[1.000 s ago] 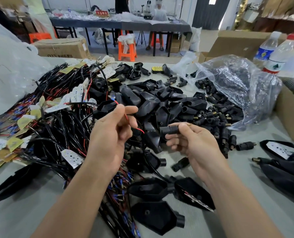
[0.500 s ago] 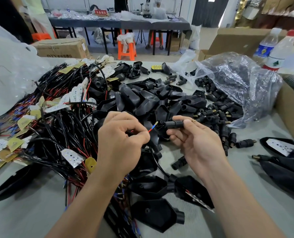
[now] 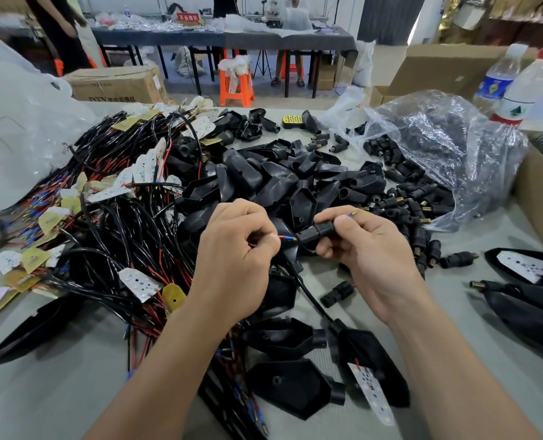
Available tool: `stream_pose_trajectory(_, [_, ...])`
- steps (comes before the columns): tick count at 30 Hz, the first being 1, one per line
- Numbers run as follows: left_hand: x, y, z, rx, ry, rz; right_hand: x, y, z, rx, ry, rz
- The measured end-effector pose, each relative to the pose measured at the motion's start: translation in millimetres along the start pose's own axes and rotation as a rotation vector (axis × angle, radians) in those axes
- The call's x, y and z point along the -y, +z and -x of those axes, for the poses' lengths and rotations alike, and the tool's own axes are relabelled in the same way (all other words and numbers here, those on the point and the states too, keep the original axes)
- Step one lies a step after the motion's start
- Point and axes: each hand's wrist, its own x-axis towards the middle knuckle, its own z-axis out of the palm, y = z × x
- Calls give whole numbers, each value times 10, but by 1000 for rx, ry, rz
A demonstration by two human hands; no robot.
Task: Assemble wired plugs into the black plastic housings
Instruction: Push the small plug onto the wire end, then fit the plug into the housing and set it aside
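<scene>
grey table (image 3: 454, 312): left hand (image 3: 235, 258) pinches red wire (image 3: 283, 237); right hand (image 3: 368, 252) grips black plug (image 3: 316, 233).

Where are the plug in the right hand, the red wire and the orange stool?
plug (image 3: 319, 232): head view, ribbed middle.
red wire (image 3: 282, 237): head view, red end.
orange stool (image 3: 236, 96): head view, lower front.

We are in a small assembly workshop. Our bench (image 3: 41, 392) is heaped with black plastic housings (image 3: 276, 182), tangled bundles of red and black wires (image 3: 111, 236) and a clear bag (image 3: 454, 147) spilling plugs (image 3: 403, 198). Cardboard boxes (image 3: 118, 85) stand around. Behind them a long table (image 3: 225, 38) is piled with material, an orange stool (image 3: 235, 87) before it.
</scene>
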Motion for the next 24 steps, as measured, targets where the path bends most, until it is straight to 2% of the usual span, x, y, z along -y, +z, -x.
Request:
stream_pose_trajectory(8, [-1, -6, -14, -70, -38, 138, -5, 2, 11, -11, 50, -58])
stream_pose_trajectory(11, [2, -3, -6, -52, 56, 12, -13, 17, 3, -20, 101, -148])
stream_pose_trajectory(14, [-9, 45, 28, -43, 154, -93, -10, -3, -8, -11, 108, -142])
stream_pose_trajectory(20, [-13, 30, 18, -83, 109, -35, 6, -18, 18, 94, 97, -8])
stream_pose_trajectory(24, [4, 10, -14, -74, 75, -26, -20, 53, 34, 49, 89, -56])
